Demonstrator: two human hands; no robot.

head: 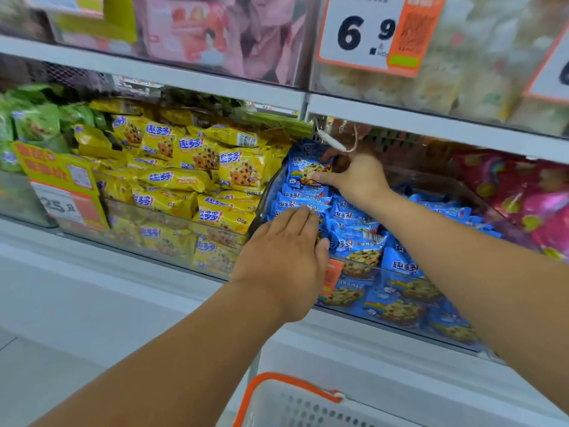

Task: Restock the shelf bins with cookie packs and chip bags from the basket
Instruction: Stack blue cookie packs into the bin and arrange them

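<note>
A clear shelf bin (409, 323) holds several blue cookie packs (357, 241). My right hand (354, 177) reaches deep into that bin and grips one blue cookie pack (303, 171) at the back, thumb on its front. My left hand (286, 257) lies flat, fingers together, on the blue packs at the bin's front left corner. The white basket with an orange rim (277, 383) sits below at the bottom edge; its contents are hidden.
A neighbouring bin of yellow cookie packs (197, 180) stands left, green packs (34, 121) farther left, pink bags (520, 195) on the right. A shelf edge (431, 124) hangs low over the bins. A price sign (366, 32) hangs above.
</note>
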